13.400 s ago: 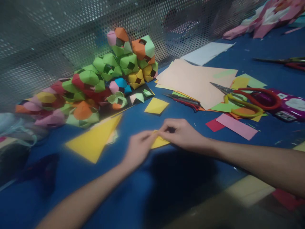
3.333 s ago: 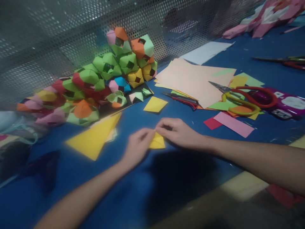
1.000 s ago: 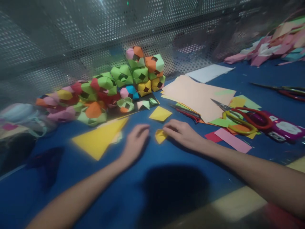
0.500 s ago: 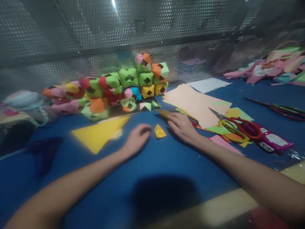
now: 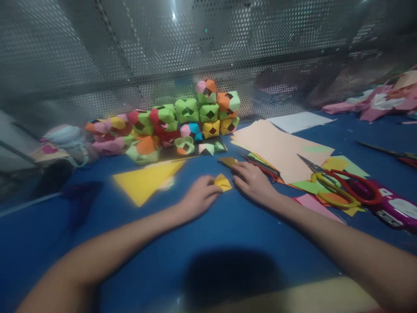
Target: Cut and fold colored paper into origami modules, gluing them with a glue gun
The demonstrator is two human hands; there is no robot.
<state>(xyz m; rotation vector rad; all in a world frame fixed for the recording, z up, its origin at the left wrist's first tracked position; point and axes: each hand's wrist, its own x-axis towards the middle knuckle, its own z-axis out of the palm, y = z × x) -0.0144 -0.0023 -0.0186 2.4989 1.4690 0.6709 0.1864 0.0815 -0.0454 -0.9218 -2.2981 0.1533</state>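
My left hand (image 5: pixel 201 198) has its fingers closed, pinching the left edge of a small yellow folded paper piece (image 5: pixel 223 183) on the blue tabletop. Just right of it, my right hand (image 5: pixel 252 179) has its fingertips on a darker yellow folded paper piece (image 5: pixel 225 161), partly hidden under the fingers. To the left lies a larger yellow folded sheet (image 5: pixel 143 182), with pale paper showing beneath it. Scissors with red handles (image 5: pixel 273 174) lie beyond my right hand.
Colourful folded-paper cubes (image 5: pixel 186 111) stand stacked at the back against a perforated metal panel (image 5: pixel 146 52). Peach sheets (image 5: pixel 276 148), paper scraps, red-and-yellow-handled scissors (image 5: pixel 337 195) and a purple packet (image 5: pixel 395 206) lie right. A dark glue-gun-like shape (image 5: pixel 83 202) lies left.
My left hand has moved right and closed on the small yellow folded piece, which now sits turned. My right hand stays by the darker yellow piece. The whole view has shifted slightly.
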